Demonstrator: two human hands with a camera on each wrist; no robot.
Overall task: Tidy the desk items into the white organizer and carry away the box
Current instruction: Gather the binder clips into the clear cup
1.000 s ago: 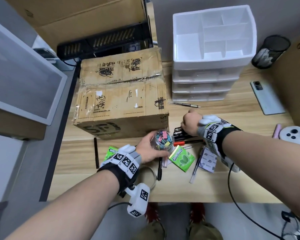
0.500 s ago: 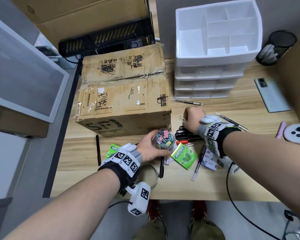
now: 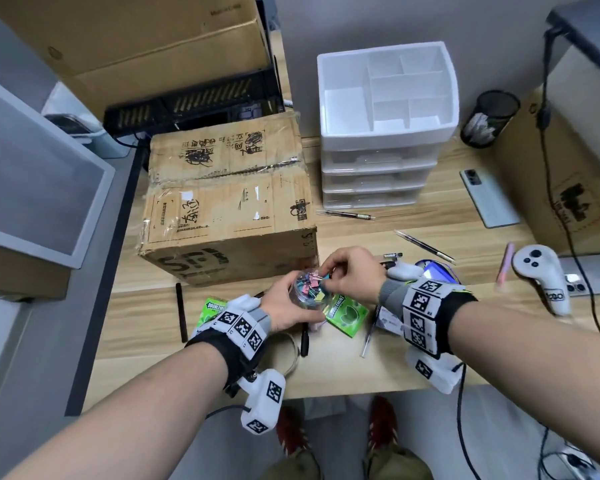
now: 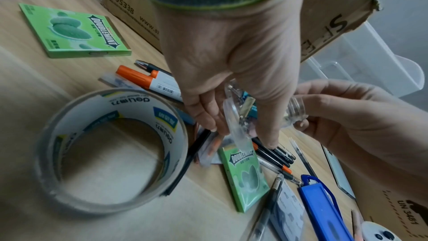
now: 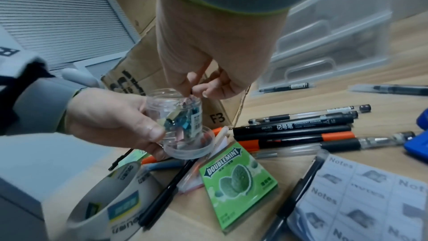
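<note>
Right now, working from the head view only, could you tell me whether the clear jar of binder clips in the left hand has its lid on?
Observer: No; the right wrist view shows the clear jar open, with what looks like its lid held under the base by the left hand.
Operator: And the right hand?
Observer: Its thumb and forefinger seem to pinch a pink binder clip at the jar's mouth.
Operator: Anything behind the left wrist?
Observer: A deli tape roll lying flat on the desk.
</note>
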